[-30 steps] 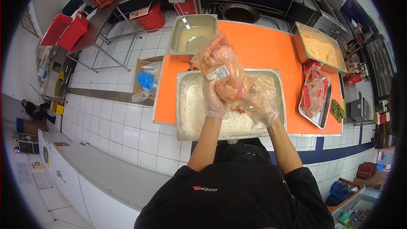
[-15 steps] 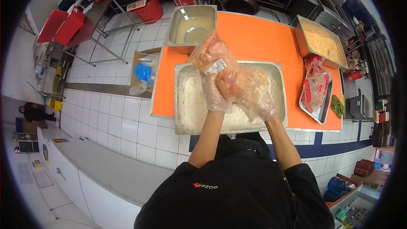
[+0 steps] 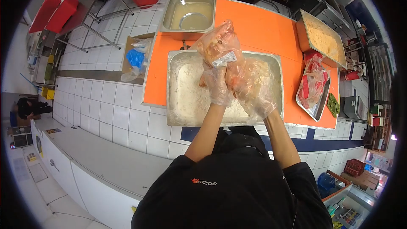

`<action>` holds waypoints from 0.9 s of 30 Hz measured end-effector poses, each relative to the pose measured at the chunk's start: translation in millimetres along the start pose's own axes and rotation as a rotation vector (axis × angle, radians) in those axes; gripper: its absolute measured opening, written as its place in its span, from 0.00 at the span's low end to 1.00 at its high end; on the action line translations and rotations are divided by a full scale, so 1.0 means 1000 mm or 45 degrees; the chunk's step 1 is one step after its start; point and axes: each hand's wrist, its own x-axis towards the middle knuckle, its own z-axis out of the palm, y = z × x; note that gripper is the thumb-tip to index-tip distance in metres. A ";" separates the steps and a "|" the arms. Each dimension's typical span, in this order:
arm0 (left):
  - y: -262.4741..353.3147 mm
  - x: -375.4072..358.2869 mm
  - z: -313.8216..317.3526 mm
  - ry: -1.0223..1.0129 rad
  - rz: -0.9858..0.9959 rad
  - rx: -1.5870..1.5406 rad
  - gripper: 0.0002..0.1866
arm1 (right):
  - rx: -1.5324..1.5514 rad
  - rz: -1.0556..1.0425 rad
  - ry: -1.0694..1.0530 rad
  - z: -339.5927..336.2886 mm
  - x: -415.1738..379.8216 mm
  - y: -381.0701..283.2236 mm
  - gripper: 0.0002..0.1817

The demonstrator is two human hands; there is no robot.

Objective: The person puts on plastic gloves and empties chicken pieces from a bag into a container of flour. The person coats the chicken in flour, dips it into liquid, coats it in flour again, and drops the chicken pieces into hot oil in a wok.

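A clear plastic bag of raw chicken (image 3: 218, 44) with a white label is held up over a large metal pan (image 3: 180, 89) whose floor is dusted with white flour. My left hand (image 3: 217, 85), in a clear plastic glove, is closed around the bag's lower part. My right hand (image 3: 259, 93) wears a loose clear glove smeared with pale flour. It presses against the bag's lower right side, where pink meat shows between the hands; its fingers are partly hidden by the crumpled plastic.
On the orange table (image 3: 254, 25) stand a deep metal container (image 3: 169, 17) of cloudy liquid with a wire strainer (image 3: 182, 1), a pan of orange-tinted flour (image 3: 324, 38), a small tray (image 3: 317, 109) with red-printed bags, and a green cloth (image 3: 333, 105). A box (image 3: 127, 63) holds plastic bags.
The bag has tipped more upright and shifted slightly, with both hands still on it. The whole view has shifted a little, moving the pan up and left.
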 end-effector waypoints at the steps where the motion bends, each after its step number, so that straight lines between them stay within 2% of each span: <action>1: -0.002 0.003 0.008 0.037 0.091 -0.024 0.16 | -0.143 -0.091 0.057 -0.002 -0.002 -0.002 0.34; 2: -0.006 0.007 0.008 0.036 0.088 -0.028 0.16 | -0.285 -0.177 0.115 -0.004 -0.004 -0.002 0.35; 6: 0.002 0.002 0.021 0.028 0.232 0.038 0.17 | -0.435 -0.175 0.089 -0.030 0.013 0.020 0.37; 7: 0.009 -0.002 0.031 0.031 0.254 0.073 0.17 | -0.345 -0.200 0.064 -0.049 0.027 0.058 0.38; 8: 0.016 -0.006 0.040 0.036 0.276 0.108 0.18 | -0.298 -0.212 0.054 -0.053 0.028 0.062 0.38; 9: 0.020 -0.008 0.046 0.081 0.163 0.010 0.17 | -0.252 -0.225 0.043 -0.057 0.028 0.067 0.38; 10: 0.022 -0.009 0.047 0.130 0.049 -0.089 0.17 | -0.865 -0.559 0.128 -0.048 0.013 0.040 0.37; 11: 0.019 -0.004 0.038 0.131 0.047 -0.090 0.17 | -1.483 -0.891 0.211 -0.042 0.005 0.025 0.37; 12: 0.014 0.004 0.022 0.080 -0.076 -0.267 0.19 | -1.483 -0.886 0.210 -0.040 0.003 0.025 0.37; 13: 0.012 0.008 0.016 0.030 -0.196 -0.445 0.22 | -0.811 -0.630 0.184 -0.039 0.002 0.026 0.35; 15: 0.007 0.005 0.011 0.039 -0.171 -0.404 0.20 | -0.139 -0.351 0.156 -0.037 -0.001 0.025 0.34; 17: 0.006 0.002 0.009 0.050 -0.150 -0.362 0.18 | 0.070 -0.254 0.186 -0.036 -0.005 0.022 0.30; 19: 0.011 -0.001 0.014 0.047 -0.240 -0.494 0.18 | 0.047 -0.249 0.185 -0.038 -0.006 0.026 0.30; 24: 0.010 0.007 0.001 0.061 -0.188 -0.582 0.21 | -0.051 -0.258 0.186 -0.052 -0.002 0.036 0.27; 25: 0.011 0.008 -0.001 0.044 -0.153 -0.561 0.21 | 0.319 -0.162 0.142 -0.052 -0.002 0.040 0.26; 27: 0.020 0.003 0.005 0.029 -0.168 -0.540 0.21 | 0.699 -0.072 0.100 -0.051 -0.007 0.040 0.25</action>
